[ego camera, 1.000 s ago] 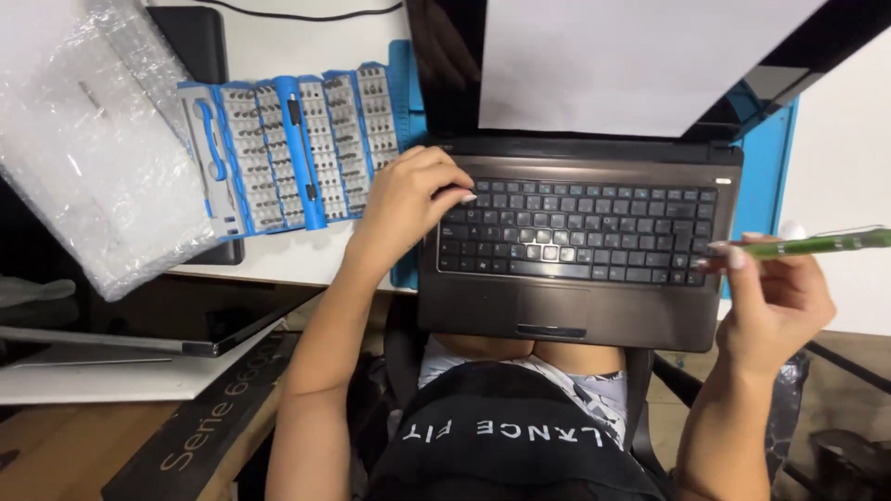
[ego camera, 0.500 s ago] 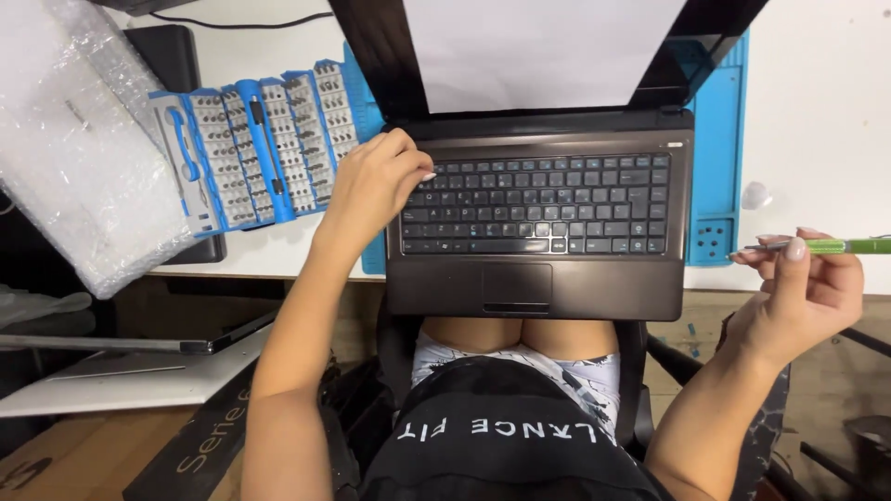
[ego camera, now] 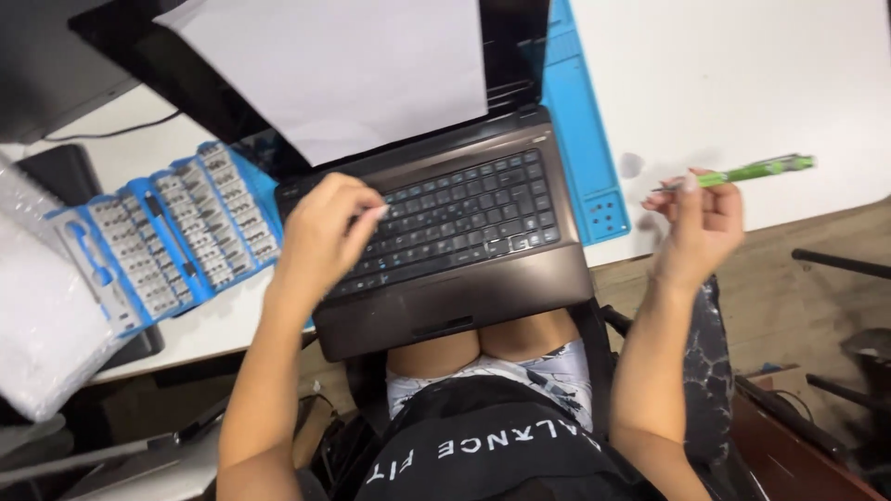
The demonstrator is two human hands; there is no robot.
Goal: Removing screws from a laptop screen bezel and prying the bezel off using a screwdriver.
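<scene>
My left hand [ego camera: 325, 227] rests curled on the laptop [ego camera: 445, 241] keyboard; right hand [ego camera: 701, 223] pinches a green screwdriver [ego camera: 756, 171], to be brought down onto the laptop next.

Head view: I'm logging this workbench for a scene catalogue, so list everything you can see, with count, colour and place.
laptop: one, brown with black keys, open at the table edge, its front overhanging the person's lap
sheet of paper: one, white, covering the laptop screen
work mat: one, blue, under the laptop
bit set: one, blue tray with grey bits, left of the laptop
bubble wrap: one, clear, far left
table: one, white
black flat thing: one, behind the bit set, kind unclear
green tool: one, pen-shaped, in the right hand
left hand: on the left part of the keyboard
right hand: raised right of the laptop, fingertip grip on the green tool
</scene>
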